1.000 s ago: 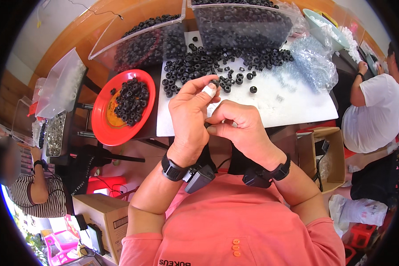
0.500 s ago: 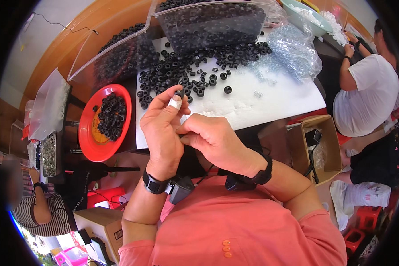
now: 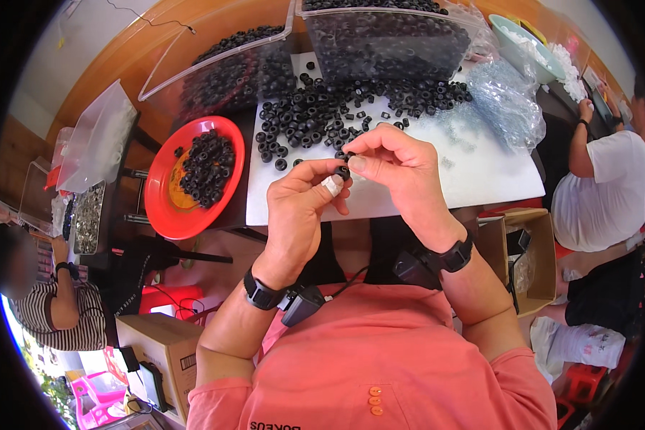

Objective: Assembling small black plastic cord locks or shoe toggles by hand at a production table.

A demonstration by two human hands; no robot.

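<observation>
My left hand [image 3: 292,215], with white tape round its thumb, pinches a small round black piece [image 3: 342,173] with a hole in it between thumb and forefinger. My right hand [image 3: 407,168] meets it fingertip to fingertip, its thumb and forefinger pressed together beside that piece. Whatever the right fingertips hold is too small to make out. Both hands are raised over the near part of a white board [image 3: 473,183]. Just beyond them lies a loose heap of similar black pieces [image 3: 304,118] and smaller black cylinders.
A red plate [image 3: 156,159] with black pieces stands left of the board. Transparent bins [image 3: 394,54] of black pieces are behind. A plastic bag [image 3: 505,100] of small clear parts lies right, near a pale green bowl [image 3: 505,32]. People sit on both sides.
My right hand has risen from beside my left palm to the left fingertips, at the black piece. My left hand has shifted right and slightly down. The whole view has swung left.
</observation>
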